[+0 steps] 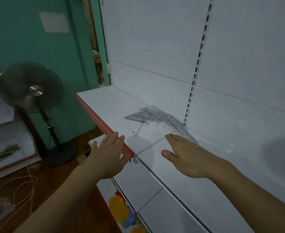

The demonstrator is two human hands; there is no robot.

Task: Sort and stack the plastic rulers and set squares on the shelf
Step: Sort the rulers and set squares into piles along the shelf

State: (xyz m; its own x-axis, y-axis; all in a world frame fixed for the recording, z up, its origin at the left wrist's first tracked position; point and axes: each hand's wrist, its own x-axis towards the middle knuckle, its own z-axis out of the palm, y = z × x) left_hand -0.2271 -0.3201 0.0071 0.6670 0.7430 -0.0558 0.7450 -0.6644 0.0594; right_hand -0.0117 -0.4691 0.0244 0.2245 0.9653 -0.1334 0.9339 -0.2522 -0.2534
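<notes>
The clear rulers (155, 117) lie in a loose, unsorted heap on the shelf (104, 105), back near the slotted upright (195, 71). Both hands reach toward the heap, probably to gather it. The left hand (108, 153), by the red edge (94, 115) in front of the heap, has straight fingers and holds nothing. The right hand (185, 153), flat over the shelf just short of the heap, is likewise empty.
</notes>
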